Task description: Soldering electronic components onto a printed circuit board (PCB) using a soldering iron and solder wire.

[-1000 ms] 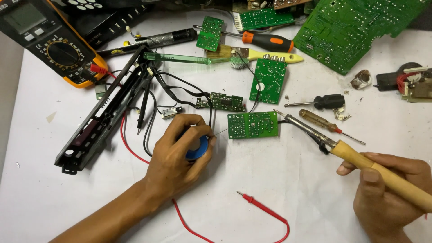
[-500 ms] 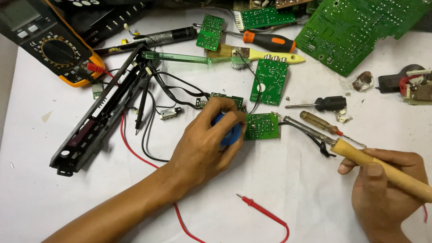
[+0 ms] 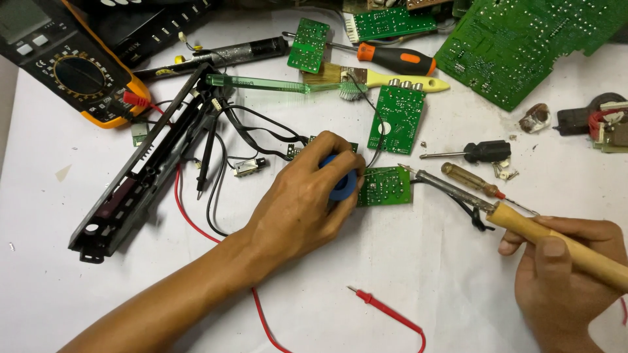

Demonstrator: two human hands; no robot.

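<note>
Left hand (image 3: 304, 202) around blue, perhaps solder, spool (image 3: 343, 186)

Blue spool (image 3: 343, 186) mostly hidden under left hand (image 3: 301, 202). Soldering iron (image 3: 517, 219) handle cut off at frame's right edge, right of spool.

A single head-worn camera is looking steeply down onto a white table (image 3: 458, 287) from the person's own side, facing away from the body toward the far edge. It is sitting close, so the left hand (image 3: 304, 199) and right hand (image 3: 566, 274) are entering from the bottom of the frame. A yellow multimeter (image 3: 72, 72) is filling the far left corner and a large green circuit board (image 3: 523, 46) the far right. No second view is overlapping it.
</note>
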